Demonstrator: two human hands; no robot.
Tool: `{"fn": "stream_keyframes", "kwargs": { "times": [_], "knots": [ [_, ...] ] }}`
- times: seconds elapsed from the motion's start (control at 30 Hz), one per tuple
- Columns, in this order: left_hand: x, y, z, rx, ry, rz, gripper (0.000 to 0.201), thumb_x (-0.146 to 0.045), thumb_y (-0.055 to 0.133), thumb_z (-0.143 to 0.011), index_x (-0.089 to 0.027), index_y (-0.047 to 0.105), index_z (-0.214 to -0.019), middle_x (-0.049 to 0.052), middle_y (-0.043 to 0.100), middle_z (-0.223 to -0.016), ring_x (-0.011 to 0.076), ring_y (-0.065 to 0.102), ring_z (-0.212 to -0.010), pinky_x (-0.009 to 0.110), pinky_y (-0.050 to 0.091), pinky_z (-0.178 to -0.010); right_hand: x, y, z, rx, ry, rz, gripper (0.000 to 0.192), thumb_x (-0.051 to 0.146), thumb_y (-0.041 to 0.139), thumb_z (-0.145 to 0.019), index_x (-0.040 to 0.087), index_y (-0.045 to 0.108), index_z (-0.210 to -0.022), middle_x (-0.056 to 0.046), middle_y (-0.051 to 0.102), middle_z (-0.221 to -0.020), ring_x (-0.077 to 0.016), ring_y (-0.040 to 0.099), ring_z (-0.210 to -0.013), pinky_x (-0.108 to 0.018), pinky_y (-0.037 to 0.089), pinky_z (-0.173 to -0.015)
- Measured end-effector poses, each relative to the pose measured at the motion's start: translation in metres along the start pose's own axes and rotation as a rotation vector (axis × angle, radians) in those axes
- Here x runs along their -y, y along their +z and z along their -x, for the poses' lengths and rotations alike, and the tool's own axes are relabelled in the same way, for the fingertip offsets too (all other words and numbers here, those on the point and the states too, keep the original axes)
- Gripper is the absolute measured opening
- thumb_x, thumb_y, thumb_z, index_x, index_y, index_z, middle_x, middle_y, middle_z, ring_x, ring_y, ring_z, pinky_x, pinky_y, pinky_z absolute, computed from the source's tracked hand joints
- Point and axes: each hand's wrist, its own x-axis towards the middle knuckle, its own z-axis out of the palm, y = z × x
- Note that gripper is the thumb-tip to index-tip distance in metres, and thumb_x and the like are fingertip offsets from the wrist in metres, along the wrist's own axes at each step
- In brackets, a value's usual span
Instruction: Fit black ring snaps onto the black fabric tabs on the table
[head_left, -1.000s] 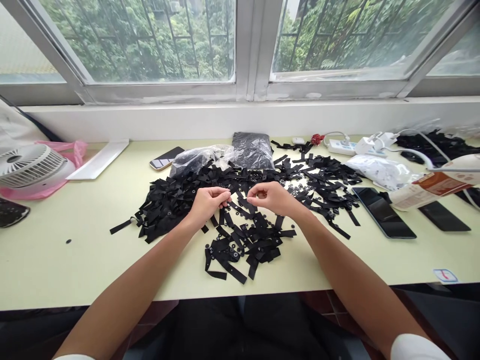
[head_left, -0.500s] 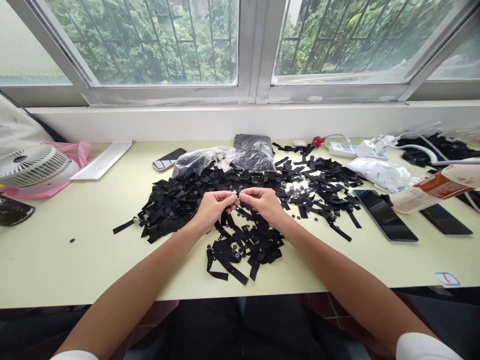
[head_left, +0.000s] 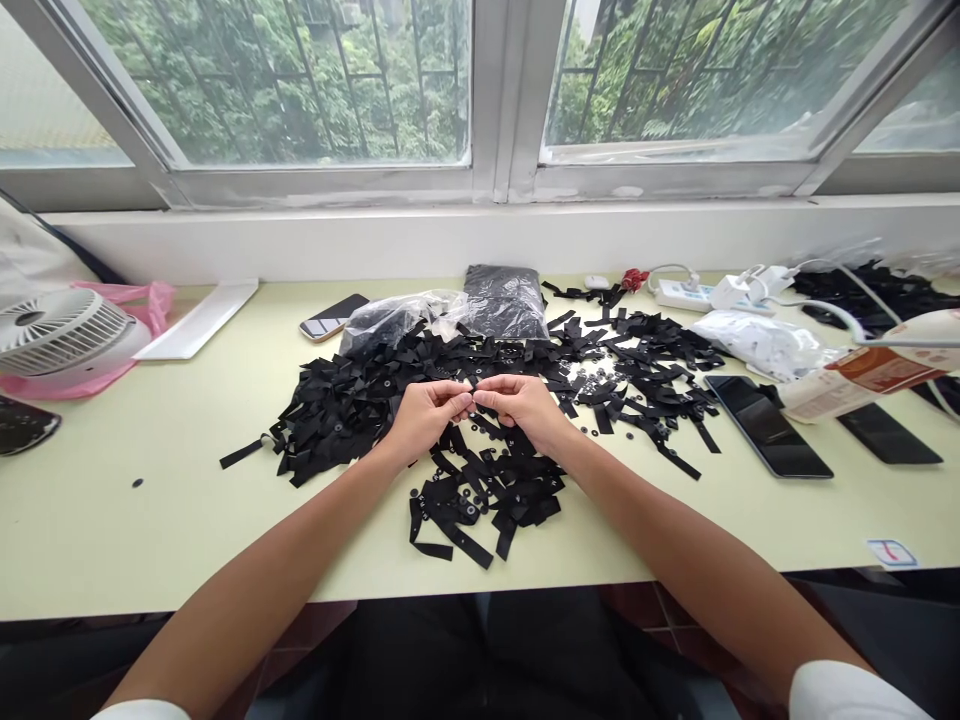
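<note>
My left hand (head_left: 429,417) and my right hand (head_left: 526,408) meet fingertip to fingertip above the middle of the table, each closed in a pinch. Whatever sits between the fingertips is too small and covered to make out. Below and around them spreads a heap of short black fabric strips (head_left: 337,410). A smaller cluster of black strips (head_left: 517,495) lies nearer to me, some bearing small white marks. Small round dark snap-like pieces (head_left: 471,510) are scattered among them. Small shiny clear pieces (head_left: 592,373) lie to the right of my right hand.
Behind the heap lie a clear plastic bag (head_left: 401,315) and a packed black bag (head_left: 504,302). A phone (head_left: 334,318) rests back left, near a white fan (head_left: 60,335). To the right are another phone (head_left: 769,427), a power strip (head_left: 682,294) and a carton (head_left: 870,380).
My hands stay pinched together in nearly the same place, with only slight finger movement. The whole view has shifted a little. The strips lie as before.
</note>
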Motion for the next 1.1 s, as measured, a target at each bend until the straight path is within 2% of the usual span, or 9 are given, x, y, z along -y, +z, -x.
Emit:
{"fn": "stream_keyframes", "kwargs": {
  "times": [0.17, 0.33, 0.43, 0.53, 0.67, 0.8, 0.93, 1.03, 1.1],
  "knots": [
    [0.003, -0.003, 0.003, 0.002, 0.057, -0.145, 0.033, -0.043, 0.073, -0.078, -0.012, 0.077, -0.089, 0.004, 0.072, -0.076, 0.0055, 0.057, -0.063, 0.017, 0.046, -0.062, -0.004, 0.002, 0.000, -0.021, 0.006, 0.032, 0.044, 0.046, 0.090, -0.064, 0.015, 0.078, -0.094, -0.004, 0.067, -0.076, -0.0071, 0.042, -0.053, -0.021, 0.033, -0.046],
    [-0.003, -0.006, 0.002, -0.024, 0.075, -0.238, 0.031, -0.043, 0.068, -0.082, -0.015, 0.075, -0.094, 0.004, 0.073, -0.080, 0.0087, 0.061, -0.069, 0.019, 0.047, -0.067, 0.001, 0.002, 0.001, -0.027, -0.180, 0.210, 0.034, 0.048, 0.081, -0.077, 0.017, 0.079, -0.091, -0.004, 0.071, -0.082, -0.0125, 0.056, -0.065, -0.024, 0.044, -0.059],
    [-0.010, -0.012, 0.000, -0.138, 0.134, -0.389, 0.028, -0.042, 0.063, -0.085, -0.017, 0.073, -0.094, 0.002, 0.074, -0.090, 0.0099, 0.064, -0.080, 0.020, 0.047, -0.075, 0.009, -0.004, 0.003, -0.042, -0.317, 0.408, 0.030, 0.047, 0.072, -0.087, 0.018, 0.077, -0.091, -0.005, 0.071, -0.086, -0.0157, 0.061, -0.074, -0.026, 0.047, -0.067],
    [-0.013, -0.020, -0.002, -0.271, 0.169, -0.567, 0.025, -0.039, 0.057, -0.088, -0.018, 0.070, -0.090, 0.000, 0.072, -0.088, 0.0075, 0.059, -0.073, 0.021, 0.043, -0.070, 0.012, -0.008, 0.006, 0.013, -0.419, 0.705, 0.025, 0.044, 0.072, -0.089, 0.020, 0.077, -0.095, -0.004, 0.069, -0.091, -0.0163, 0.062, -0.079, -0.027, 0.046, -0.069],
    [-0.011, -0.028, -0.005, -0.328, 0.184, -0.666, 0.022, -0.035, 0.055, -0.086, -0.018, 0.069, -0.086, 0.000, 0.071, -0.086, 0.0079, 0.059, -0.072, 0.022, 0.043, -0.071, 0.008, -0.010, 0.005, 0.080, -0.428, 1.013, 0.021, 0.037, 0.074, -0.090, 0.021, 0.076, -0.104, -0.004, 0.068, -0.096, -0.0154, 0.061, -0.079, -0.026, 0.041, -0.063],
    [-0.003, -0.032, -0.008, -0.326, 0.209, -0.753, 0.021, -0.034, 0.056, -0.085, -0.020, 0.070, -0.090, 0.001, 0.072, -0.094, 0.0112, 0.063, -0.083, 0.025, 0.047, -0.080, 0.005, -0.010, 0.002, 0.114, -0.427, 1.050, 0.013, 0.023, 0.068, -0.094, 0.022, 0.076, -0.104, -0.003, 0.069, -0.102, -0.0149, 0.064, -0.085, -0.025, 0.043, -0.068],
    [0.002, -0.034, -0.010, -0.298, 0.202, -0.888, 0.020, -0.031, 0.055, -0.086, -0.021, 0.070, -0.094, 0.003, 0.071, -0.094, 0.0151, 0.062, -0.089, 0.029, 0.048, -0.083, 0.006, -0.011, 0.001, 0.093, -0.447, 1.031, 0.016, 0.018, 0.062, -0.096, 0.023, 0.077, -0.101, -0.002, 0.071, -0.103, -0.0145, 0.064, -0.086, -0.025, 0.045, -0.070],
    [0.001, -0.033, -0.008, -0.355, 0.303, -1.034, 0.024, -0.031, 0.054, -0.089, -0.020, 0.070, -0.103, 0.007, 0.068, -0.103, 0.0210, 0.059, -0.106, 0.036, 0.046, -0.096, 0.005, -0.012, 0.001, 0.056, -0.442, 1.039, 0.016, 0.020, 0.062, -0.097, 0.022, 0.078, -0.098, -0.003, 0.071, -0.101, -0.0148, 0.064, -0.083, -0.025, 0.043, -0.066],
    [-0.001, -0.030, -0.006, -0.300, 0.414, -1.059, 0.030, -0.032, 0.050, -0.092, -0.020, 0.068, -0.113, 0.009, 0.066, -0.110, 0.0218, 0.056, -0.112, 0.037, 0.044, -0.101, 0.005, -0.012, 0.001, 0.025, -0.437, 1.041, 0.016, 0.021, 0.061, -0.097, 0.021, 0.077, -0.097, -0.004, 0.071, -0.100, -0.0150, 0.063, -0.080, -0.026, 0.042, -0.064]
  ]
}}
